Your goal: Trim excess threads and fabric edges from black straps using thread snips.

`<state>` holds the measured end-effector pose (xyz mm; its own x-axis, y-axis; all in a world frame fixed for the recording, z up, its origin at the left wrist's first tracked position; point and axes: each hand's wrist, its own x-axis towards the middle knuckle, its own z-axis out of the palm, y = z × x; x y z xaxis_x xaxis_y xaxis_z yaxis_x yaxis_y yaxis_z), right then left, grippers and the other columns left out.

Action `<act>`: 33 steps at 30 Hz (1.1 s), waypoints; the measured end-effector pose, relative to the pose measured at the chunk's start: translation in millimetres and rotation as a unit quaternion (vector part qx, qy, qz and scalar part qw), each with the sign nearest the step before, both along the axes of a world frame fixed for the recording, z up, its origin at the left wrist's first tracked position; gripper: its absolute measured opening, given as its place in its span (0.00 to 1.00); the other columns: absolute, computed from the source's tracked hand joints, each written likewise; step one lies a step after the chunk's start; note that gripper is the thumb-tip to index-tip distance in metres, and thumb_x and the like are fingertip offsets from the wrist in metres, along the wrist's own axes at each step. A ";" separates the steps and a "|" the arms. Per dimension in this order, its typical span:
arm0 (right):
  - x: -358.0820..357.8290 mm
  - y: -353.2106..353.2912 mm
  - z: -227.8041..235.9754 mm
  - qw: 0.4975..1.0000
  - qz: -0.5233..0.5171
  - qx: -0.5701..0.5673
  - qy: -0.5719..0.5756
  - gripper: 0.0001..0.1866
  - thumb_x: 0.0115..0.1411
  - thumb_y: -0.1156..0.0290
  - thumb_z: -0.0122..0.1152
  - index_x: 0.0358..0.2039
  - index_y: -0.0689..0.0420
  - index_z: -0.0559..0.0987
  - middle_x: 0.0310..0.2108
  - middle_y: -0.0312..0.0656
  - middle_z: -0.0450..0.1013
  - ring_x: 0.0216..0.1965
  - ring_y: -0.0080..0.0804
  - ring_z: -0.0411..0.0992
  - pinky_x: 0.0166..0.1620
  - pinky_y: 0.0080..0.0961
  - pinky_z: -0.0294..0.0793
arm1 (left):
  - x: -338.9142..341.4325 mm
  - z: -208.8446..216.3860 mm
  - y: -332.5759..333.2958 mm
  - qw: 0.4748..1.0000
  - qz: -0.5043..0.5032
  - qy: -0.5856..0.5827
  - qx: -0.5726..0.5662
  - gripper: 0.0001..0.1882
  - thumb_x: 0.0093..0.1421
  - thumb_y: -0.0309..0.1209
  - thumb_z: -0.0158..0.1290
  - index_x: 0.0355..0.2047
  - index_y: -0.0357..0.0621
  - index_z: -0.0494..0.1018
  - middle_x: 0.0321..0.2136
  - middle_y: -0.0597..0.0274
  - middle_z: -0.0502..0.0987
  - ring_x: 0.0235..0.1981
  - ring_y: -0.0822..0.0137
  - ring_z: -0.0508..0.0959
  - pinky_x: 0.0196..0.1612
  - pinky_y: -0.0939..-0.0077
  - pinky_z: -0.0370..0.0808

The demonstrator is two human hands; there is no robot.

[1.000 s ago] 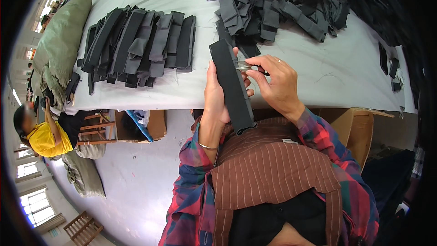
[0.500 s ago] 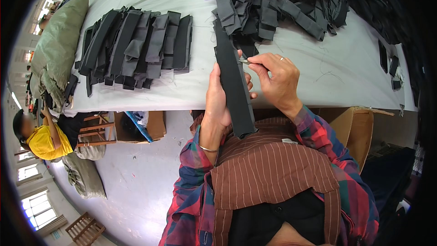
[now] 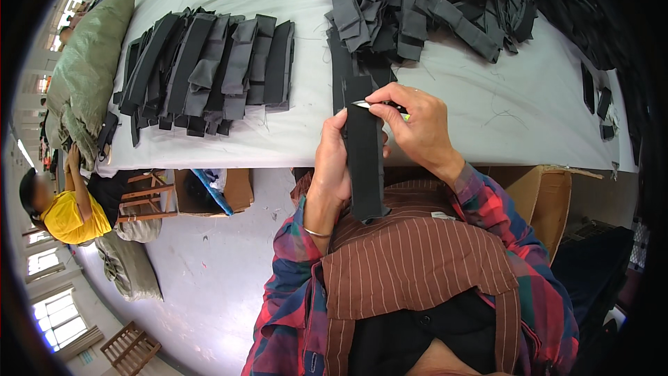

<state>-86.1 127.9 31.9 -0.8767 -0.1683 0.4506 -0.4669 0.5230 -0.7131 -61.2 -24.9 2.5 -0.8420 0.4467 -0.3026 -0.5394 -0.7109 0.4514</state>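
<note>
My left hand [image 3: 330,157] is closed round a black fabric strip [image 3: 365,160], which hangs lengthwise in front of my apron. In my right hand [image 3: 421,122] is a small pair of thread snips [image 3: 361,104], mostly hidden by the fingers; a pale metal tip and a bit of green show. That tip lies across the strip near its upper end. Just beyond, another dark strip [image 3: 340,63] lies on the table, running up toward a loose heap of grey and black fabric strips [image 3: 424,14]. To the left, more strips [image 3: 209,69] are laid side by side in overlapping stacks.
The white-covered table [image 3: 306,125] has loose threads on it. Small black items [image 3: 604,101] lie at its right end. A cardboard box [image 3: 539,198] stands under the table at right. At far left are a large green sack [image 3: 90,63] and a person in yellow [image 3: 76,212].
The strip in my left hand has turned more upright, and its upper end now shows apart from the strip behind. My right hand has shifted slightly nearer and left, bringing the snips over the strip.
</note>
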 end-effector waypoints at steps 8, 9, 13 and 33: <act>-5.0 5.8 7.2 0.999 -0.025 -0.003 -0.021 0.07 0.54 0.72 0.62 0.35 0.55 0.79 0.27 0.39 0.76 0.27 0.32 0.75 0.30 0.23 0.71 | 7.2 10.7 3.9 0.995 0.014 0.048 -0.090 0.30 0.64 0.46 0.40 0.65 0.52 0.52 0.32 0.59 0.71 0.25 0.66 0.75 0.26 0.73 0.76; -5.8 5.7 7.3 1.000 -0.026 0.007 0.005 0.07 0.54 0.72 0.63 0.35 0.55 0.79 0.28 0.39 0.76 0.27 0.32 0.75 0.30 0.24 0.71 | 7.3 10.8 2.6 0.995 0.015 0.047 -0.091 0.30 0.64 0.46 0.40 0.65 0.52 0.52 0.32 0.59 0.71 0.25 0.66 0.75 0.26 0.73 0.76; -6.5 5.1 9.0 0.999 -0.032 0.028 0.024 0.08 0.53 0.72 0.63 0.35 0.55 0.79 0.29 0.40 0.76 0.28 0.33 0.75 0.30 0.24 0.71 | 8.2 16.1 1.1 0.991 -0.005 0.053 -0.120 0.31 0.64 0.46 0.40 0.65 0.52 0.51 0.32 0.61 0.71 0.24 0.69 0.75 0.24 0.76 0.75; -10.7 45.1 19.4 0.997 0.072 -0.001 -0.028 0.08 0.52 0.71 0.64 0.34 0.55 0.80 0.28 0.38 0.76 0.25 0.29 0.72 0.30 0.23 0.70 | 14.9 24.5 -15.5 0.973 -0.074 0.053 -0.213 0.29 0.64 0.41 0.39 0.66 0.54 0.52 0.32 0.55 0.73 0.22 0.69 0.74 0.23 0.74 0.76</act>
